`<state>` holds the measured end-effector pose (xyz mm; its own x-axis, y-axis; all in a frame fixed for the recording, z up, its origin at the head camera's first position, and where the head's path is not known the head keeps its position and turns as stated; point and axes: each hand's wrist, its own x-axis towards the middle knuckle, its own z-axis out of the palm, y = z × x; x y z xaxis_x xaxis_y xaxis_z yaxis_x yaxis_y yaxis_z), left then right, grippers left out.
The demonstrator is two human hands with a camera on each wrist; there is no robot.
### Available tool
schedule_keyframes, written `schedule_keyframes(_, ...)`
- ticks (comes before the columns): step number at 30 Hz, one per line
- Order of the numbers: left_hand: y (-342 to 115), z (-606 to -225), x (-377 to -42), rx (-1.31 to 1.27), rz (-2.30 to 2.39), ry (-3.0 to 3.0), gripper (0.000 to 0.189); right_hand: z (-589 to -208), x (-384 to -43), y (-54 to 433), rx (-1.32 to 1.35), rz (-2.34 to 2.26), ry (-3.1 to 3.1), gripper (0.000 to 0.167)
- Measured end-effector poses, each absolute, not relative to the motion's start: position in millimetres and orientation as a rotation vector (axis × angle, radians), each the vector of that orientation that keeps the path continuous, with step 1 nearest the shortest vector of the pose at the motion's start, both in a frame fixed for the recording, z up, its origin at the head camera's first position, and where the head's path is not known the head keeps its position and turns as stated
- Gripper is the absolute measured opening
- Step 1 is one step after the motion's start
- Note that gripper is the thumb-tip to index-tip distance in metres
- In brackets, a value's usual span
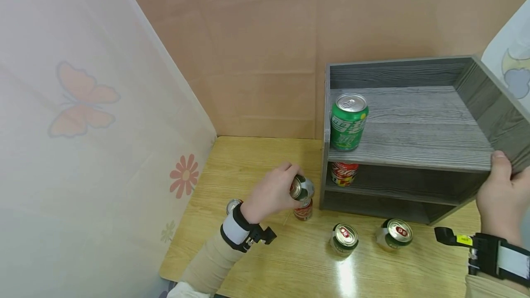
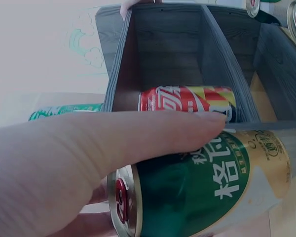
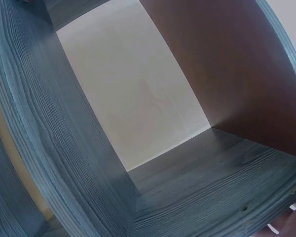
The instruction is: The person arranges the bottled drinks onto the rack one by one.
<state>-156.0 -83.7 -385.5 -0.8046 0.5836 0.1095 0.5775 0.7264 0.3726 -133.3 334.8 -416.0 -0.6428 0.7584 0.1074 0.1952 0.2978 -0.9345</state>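
Note:
My left hand [image 1: 273,192] grips a green-and-gold drink can [image 1: 305,189] near the left side of a grey wooden shelf unit [image 1: 414,118]. The left wrist view shows this can [image 2: 197,182] tipped on its side, thumb along it. Partly hidden below it, a red can [image 1: 304,211] stands on the table. On the unit's top level, at the left, is a green can [image 1: 348,128]; a red-and-yellow can [image 1: 343,174] sits one level down. My right hand [image 1: 503,197] holds the unit's right side panel, thumb at the front edge.
Two more green-and-gold cans, one [image 1: 344,239] left and one [image 1: 394,234] right, stand in front of the unit on the wooden table [image 1: 290,266]. Another can [image 1: 233,205] is partly hidden behind my left wrist. A printed sheet [image 1: 103,151] borders the table's left side.

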Motion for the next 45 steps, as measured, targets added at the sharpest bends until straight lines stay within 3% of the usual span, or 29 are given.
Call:
schedule_keyframes(17, -59, -407, -142, 1.132, 0.524, 2.872, 0.065, -415, -134, 334, -0.827, 1.327, -2.018, 0.043)
schedule_keyframes(45, -27, -490, -138, 1.437, 0.278, 2.969, 0.056, -414, -132, 333, -0.895, 1.394, -2.001, 0.042)
